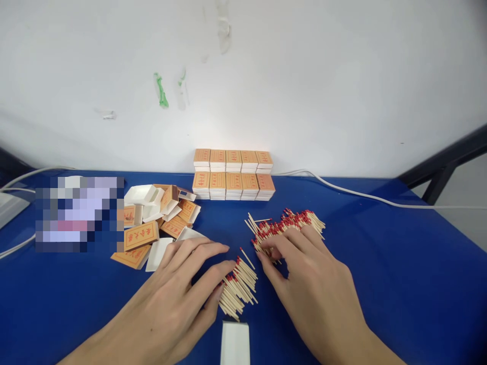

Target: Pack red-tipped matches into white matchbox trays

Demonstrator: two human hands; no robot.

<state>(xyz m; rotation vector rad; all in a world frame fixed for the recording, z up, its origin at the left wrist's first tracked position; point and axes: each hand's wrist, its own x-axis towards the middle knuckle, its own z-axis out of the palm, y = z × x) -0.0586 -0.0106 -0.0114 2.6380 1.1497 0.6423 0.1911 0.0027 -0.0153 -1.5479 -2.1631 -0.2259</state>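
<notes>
My left hand (pixel 178 291) lies flat on the blue table (pixel 399 284), fingers stretched out, their tips touching a small bunch of red-tipped matches (pixel 238 286). My right hand (pixel 304 271) rests to the right of that bunch, its fingers curled into the near edge of a larger heap of matches (pixel 289 225). Whether the fingers pinch any matches is hidden. A white inner tray of a matchbox (pixel 235 342) lies just below the small bunch, between my wrists.
Two rows of stacked orange matchboxes (pixel 233 174) stand against the white wall. A loose pile of orange sleeves and white trays (pixel 154 218) lies at the left. A white cable (pixel 353 192) runs along the back right. A black frame leg (pixel 441 170) stands at far right.
</notes>
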